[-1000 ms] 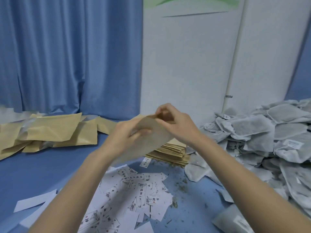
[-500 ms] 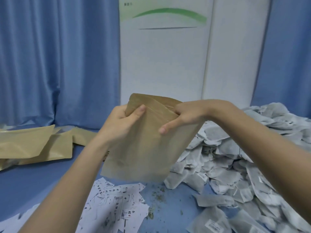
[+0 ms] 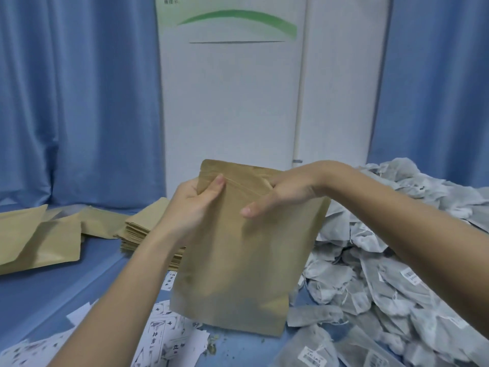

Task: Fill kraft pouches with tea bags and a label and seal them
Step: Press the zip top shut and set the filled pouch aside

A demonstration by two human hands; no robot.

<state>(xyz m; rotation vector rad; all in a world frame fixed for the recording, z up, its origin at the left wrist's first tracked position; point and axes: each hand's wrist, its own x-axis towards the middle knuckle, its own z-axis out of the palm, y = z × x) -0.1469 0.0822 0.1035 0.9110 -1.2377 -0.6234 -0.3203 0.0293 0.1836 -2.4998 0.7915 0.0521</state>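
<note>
Filled pouches (image 3: 39, 242): lie flat and loosely overlapped far left of the held pouch, which reads as set aside out of the working space.
Empty stack (image 3: 137, 231): just left of the held pouch and partly behind the left wrist, close enough to draw the next one.
Labels (image 3: 169, 337): scattered paper slips below and left of the held pouch, within easy reach.
Left hand (image 3: 193, 205): pinches the held pouch's upper left corner, thumb on the front face, steadying it upright.
Held pouch (image 3: 243, 260): kraft, raised over the blue table (image 3: 53, 287), mouth up, so things can likely drop in.
Right hand (image 3: 285, 192): fingers curled into the mouth from the right, thumb on the front, apparently spreading it.
Tea bags (image 3: 397, 274): big grey heap right of the held pouch, beside the filling hand.
</note>
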